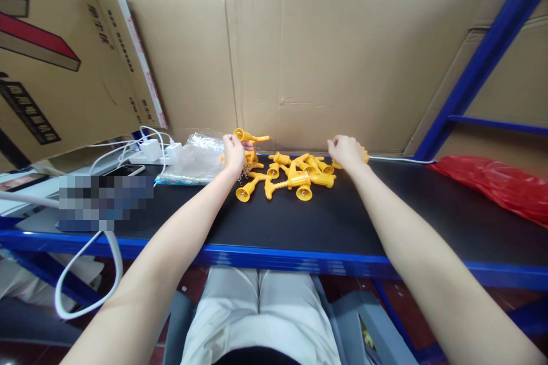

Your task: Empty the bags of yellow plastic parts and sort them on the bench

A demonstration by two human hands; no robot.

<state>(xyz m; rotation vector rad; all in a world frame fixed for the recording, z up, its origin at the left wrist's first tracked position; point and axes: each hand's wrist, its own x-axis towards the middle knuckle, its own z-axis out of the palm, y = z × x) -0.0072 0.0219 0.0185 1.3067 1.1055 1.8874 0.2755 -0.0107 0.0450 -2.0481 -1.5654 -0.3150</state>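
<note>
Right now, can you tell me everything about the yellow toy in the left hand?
The yellow toy looks like shiny plastic. It has a round bell-shaped cup at one end and a thin ribbed handle pointing to the right. It is lifted above the black table, roughly level, pinched by the left hand near the cup. Just below it lies a pile of yellow toys of the same kind. A small chain seems to dangle under the hand, but it is too small to tell clearly.
</note>
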